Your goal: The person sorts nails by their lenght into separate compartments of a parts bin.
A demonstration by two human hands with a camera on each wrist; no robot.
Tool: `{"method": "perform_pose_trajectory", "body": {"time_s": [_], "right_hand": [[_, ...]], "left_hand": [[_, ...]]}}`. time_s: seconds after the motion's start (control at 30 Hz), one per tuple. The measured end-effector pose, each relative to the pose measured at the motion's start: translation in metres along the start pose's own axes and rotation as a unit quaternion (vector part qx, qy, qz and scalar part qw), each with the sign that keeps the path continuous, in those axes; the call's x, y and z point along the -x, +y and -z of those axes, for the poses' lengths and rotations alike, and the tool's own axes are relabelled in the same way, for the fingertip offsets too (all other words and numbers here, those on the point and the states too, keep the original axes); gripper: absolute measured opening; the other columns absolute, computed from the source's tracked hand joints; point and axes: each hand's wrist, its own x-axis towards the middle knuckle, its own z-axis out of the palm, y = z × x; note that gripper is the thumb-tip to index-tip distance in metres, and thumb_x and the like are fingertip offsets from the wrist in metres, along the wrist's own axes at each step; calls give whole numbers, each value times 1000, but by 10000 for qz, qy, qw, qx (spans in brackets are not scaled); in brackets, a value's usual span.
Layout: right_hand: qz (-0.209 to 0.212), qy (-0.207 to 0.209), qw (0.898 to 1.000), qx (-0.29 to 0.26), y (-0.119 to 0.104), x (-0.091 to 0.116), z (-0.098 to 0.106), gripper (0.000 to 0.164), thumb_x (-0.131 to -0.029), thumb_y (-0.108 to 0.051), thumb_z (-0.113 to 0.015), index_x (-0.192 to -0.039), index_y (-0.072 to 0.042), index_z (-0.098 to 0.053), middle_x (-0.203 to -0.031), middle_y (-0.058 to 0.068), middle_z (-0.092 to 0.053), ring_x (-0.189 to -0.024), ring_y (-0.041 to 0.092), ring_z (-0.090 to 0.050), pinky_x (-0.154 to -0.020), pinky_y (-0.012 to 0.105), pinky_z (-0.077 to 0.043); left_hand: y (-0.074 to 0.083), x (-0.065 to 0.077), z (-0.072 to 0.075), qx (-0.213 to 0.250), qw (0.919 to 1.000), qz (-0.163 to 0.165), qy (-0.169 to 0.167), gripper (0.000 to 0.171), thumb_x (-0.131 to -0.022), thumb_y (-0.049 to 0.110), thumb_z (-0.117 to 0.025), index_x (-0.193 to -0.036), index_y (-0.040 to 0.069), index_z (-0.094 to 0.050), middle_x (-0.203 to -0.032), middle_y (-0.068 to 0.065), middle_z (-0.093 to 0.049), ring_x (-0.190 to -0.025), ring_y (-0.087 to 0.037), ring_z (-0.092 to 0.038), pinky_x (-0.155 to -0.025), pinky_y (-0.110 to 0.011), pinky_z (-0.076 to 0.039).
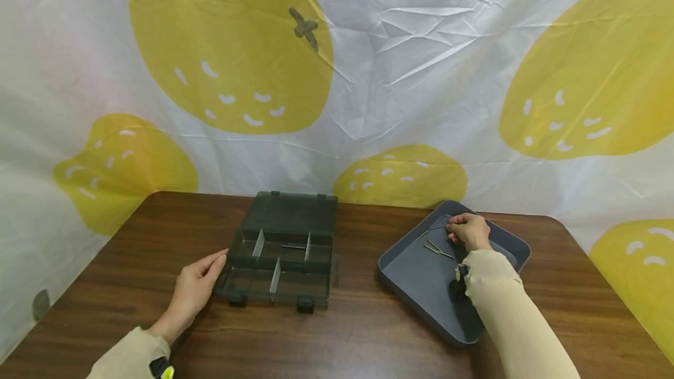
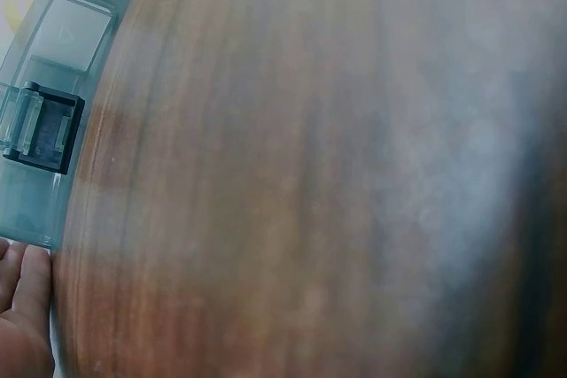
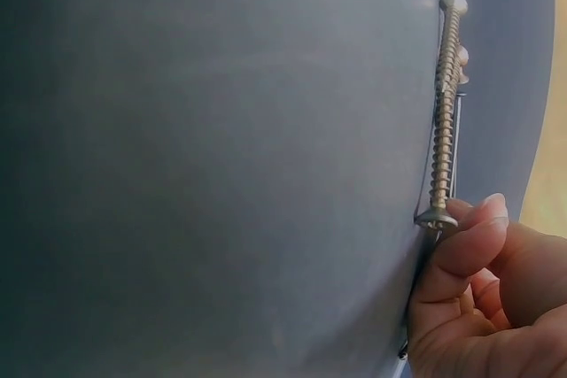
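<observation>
A translucent dark organizer box lies on the table with its lid tipped back. One thin metal piece sits in its back middle compartment. My left hand touches the box's left edge, fingers fairly straight; in the left wrist view its fingers meet the box's corner. Over the far part of a grey tray, my right hand has curled fingers and pinches a thin nail. Brass-coloured screws lie in the tray; one screw appears right by the fingertips.
Pale dividers split the box, and two dark latches hang at its front. The brown wooden table ends at the back against a white cloth with yellow fruit. Raised walls surround the tray.
</observation>
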Motion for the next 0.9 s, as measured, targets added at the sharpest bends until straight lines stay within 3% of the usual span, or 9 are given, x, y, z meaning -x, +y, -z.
{"method": "perform_pose_trajectory", "body": {"time_s": [0.2, 0.9], "right_hand": [[31, -19, 10000, -36, -1, 1, 1, 3, -85, 6, -60, -87, 7, -58, -56, -5, -52, -44, 0, -52, -44, 15, -47], [46, -331, 9990, 298, -2, 2, 4, 11, -86, 4, -60, -93, 12, -58, -54, -5, -54, -45, 1, -53, -45, 16, -49]], "left_hand": [[2, 0, 1, 59, 10000, 56, -5, 42, -99, 30, -47, -130, 2, -56, -131, -16, -55, -124, -31, -49, -101, -47, -42], [2, 1, 1, 58, 10000, 42, 3, 43, -100, 31, -47, -129, 1, -56, -130, -17, -55, -124, -33, -49, -101, -48, -42]]}}
